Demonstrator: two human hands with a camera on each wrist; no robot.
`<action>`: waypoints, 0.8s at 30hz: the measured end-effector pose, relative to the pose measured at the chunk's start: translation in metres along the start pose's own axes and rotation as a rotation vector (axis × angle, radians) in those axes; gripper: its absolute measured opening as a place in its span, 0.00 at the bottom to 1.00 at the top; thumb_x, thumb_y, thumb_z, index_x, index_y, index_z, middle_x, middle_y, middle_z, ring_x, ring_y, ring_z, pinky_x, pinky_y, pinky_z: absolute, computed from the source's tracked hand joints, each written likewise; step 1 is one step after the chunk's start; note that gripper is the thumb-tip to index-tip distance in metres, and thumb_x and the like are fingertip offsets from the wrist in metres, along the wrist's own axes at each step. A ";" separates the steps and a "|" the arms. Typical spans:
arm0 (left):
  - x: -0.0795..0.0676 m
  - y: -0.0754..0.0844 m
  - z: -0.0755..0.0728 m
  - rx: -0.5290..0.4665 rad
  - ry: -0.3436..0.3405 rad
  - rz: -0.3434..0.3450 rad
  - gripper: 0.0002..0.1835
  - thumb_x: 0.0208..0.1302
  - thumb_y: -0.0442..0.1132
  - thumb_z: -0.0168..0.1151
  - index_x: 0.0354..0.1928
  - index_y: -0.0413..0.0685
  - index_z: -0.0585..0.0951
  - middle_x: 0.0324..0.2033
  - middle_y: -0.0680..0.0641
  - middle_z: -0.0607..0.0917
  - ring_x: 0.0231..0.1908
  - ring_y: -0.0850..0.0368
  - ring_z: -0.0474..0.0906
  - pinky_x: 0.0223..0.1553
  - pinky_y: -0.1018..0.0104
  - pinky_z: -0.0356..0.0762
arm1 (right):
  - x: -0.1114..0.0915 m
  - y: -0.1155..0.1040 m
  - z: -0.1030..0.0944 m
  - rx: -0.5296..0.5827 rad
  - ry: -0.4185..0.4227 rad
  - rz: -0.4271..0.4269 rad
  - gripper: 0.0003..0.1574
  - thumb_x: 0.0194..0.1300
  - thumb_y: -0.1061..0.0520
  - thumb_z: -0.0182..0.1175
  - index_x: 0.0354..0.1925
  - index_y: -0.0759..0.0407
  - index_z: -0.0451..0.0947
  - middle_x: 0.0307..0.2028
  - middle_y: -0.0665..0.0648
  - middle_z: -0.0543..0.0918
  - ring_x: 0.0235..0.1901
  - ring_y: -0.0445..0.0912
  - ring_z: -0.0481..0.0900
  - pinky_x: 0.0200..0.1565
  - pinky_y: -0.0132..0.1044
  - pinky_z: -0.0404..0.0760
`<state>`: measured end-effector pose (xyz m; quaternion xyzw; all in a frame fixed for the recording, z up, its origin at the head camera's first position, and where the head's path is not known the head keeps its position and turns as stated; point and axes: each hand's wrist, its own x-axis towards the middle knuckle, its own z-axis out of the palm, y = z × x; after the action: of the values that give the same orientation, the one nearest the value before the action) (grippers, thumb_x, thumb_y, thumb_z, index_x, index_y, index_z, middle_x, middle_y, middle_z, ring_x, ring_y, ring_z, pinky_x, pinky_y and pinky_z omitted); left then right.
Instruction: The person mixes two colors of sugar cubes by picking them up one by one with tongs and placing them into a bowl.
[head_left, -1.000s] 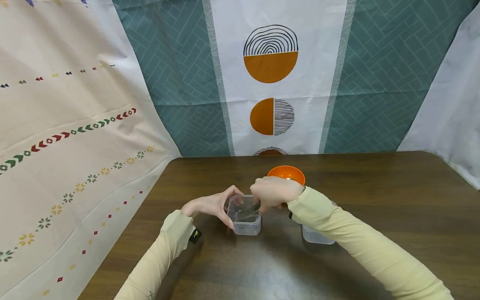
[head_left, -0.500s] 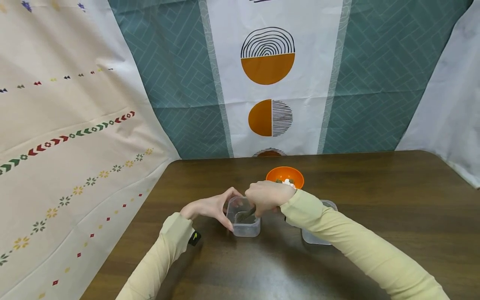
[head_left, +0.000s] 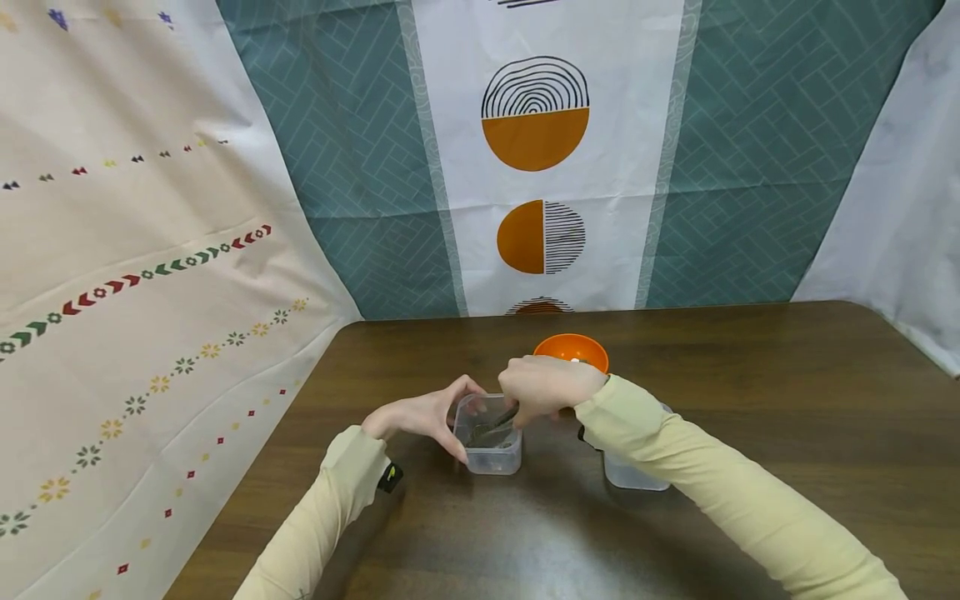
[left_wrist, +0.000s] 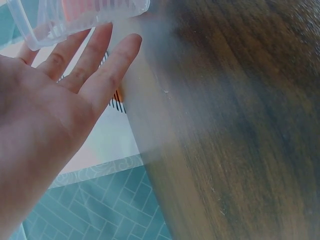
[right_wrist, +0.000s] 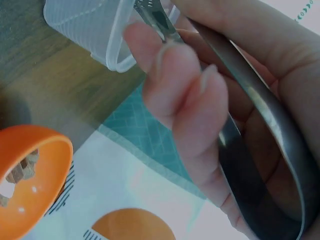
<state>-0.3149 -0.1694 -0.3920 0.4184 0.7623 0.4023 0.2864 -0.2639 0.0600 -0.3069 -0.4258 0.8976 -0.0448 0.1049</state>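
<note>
My left hand (head_left: 423,419) holds a clear plastic container (head_left: 495,462) by its left side, thumb at the near corner and fingers at the far side. In the left wrist view those fingers spread along the container's wall. My right hand (head_left: 553,385) grips metal tongs (right_wrist: 272,117), whose bent end loops back through the palm in the right wrist view. The tongs' perforated tips reach down into the container. Whether anything sits between the tips I cannot tell.
Behind my right hand stands an orange bowl (head_left: 572,342) with brown chunks (right_wrist: 24,169) and white pieces inside. A second clear container (head_left: 636,477) lies partly hidden under my right forearm. The wooden table (head_left: 480,550) ends at a hanging cloth (head_left: 405,267).
My right hand dipped left with the tongs half a second ago and now sits slightly farther right and higher, covering more of the bowl. My left hand stays on the container.
</note>
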 end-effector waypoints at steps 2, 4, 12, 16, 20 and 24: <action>0.000 0.000 0.001 -0.004 -0.004 0.003 0.43 0.44 0.36 0.73 0.57 0.40 0.55 0.52 0.39 0.63 0.53 0.46 0.61 0.48 0.54 0.67 | -0.004 0.002 -0.002 0.029 0.010 -0.016 0.20 0.53 0.58 0.65 0.09 0.51 0.73 0.05 0.45 0.66 0.04 0.41 0.68 0.14 0.30 0.70; -0.001 0.000 0.001 0.003 -0.003 0.002 0.43 0.43 0.36 0.73 0.57 0.41 0.55 0.52 0.40 0.64 0.53 0.47 0.61 0.48 0.54 0.67 | -0.009 0.005 -0.004 0.061 0.024 -0.036 0.18 0.53 0.58 0.65 0.10 0.51 0.74 0.06 0.45 0.66 0.04 0.40 0.67 0.14 0.30 0.69; -0.002 0.002 0.002 0.006 0.007 0.001 0.43 0.42 0.37 0.75 0.56 0.47 0.56 0.52 0.46 0.64 0.53 0.52 0.62 0.48 0.56 0.68 | -0.023 0.014 -0.014 0.090 0.057 -0.063 0.05 0.54 0.57 0.64 0.23 0.50 0.82 0.11 0.42 0.72 0.05 0.39 0.67 0.16 0.31 0.70; -0.001 0.002 0.002 0.004 0.007 -0.007 0.43 0.41 0.35 0.75 0.56 0.48 0.56 0.52 0.47 0.64 0.52 0.52 0.63 0.48 0.56 0.68 | -0.032 0.018 -0.021 0.113 0.077 -0.048 0.03 0.54 0.56 0.64 0.31 0.51 0.84 0.16 0.42 0.74 0.05 0.39 0.68 0.17 0.31 0.71; -0.001 0.003 0.002 0.023 0.023 -0.043 0.43 0.41 0.35 0.75 0.56 0.48 0.56 0.52 0.47 0.64 0.53 0.52 0.63 0.48 0.57 0.68 | -0.042 0.023 -0.029 0.171 0.113 -0.037 0.08 0.54 0.57 0.65 0.35 0.56 0.83 0.16 0.44 0.74 0.05 0.39 0.67 0.18 0.31 0.71; 0.000 0.003 0.001 0.035 0.028 -0.050 0.43 0.40 0.34 0.75 0.56 0.48 0.56 0.51 0.44 0.65 0.53 0.50 0.63 0.47 0.59 0.69 | -0.052 0.032 -0.035 0.153 0.146 -0.041 0.01 0.54 0.57 0.64 0.28 0.51 0.83 0.12 0.44 0.69 0.05 0.37 0.66 0.19 0.31 0.70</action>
<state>-0.3128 -0.1681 -0.3898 0.3984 0.7834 0.3876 0.2782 -0.2640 0.1196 -0.2702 -0.4302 0.8880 -0.1462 0.0702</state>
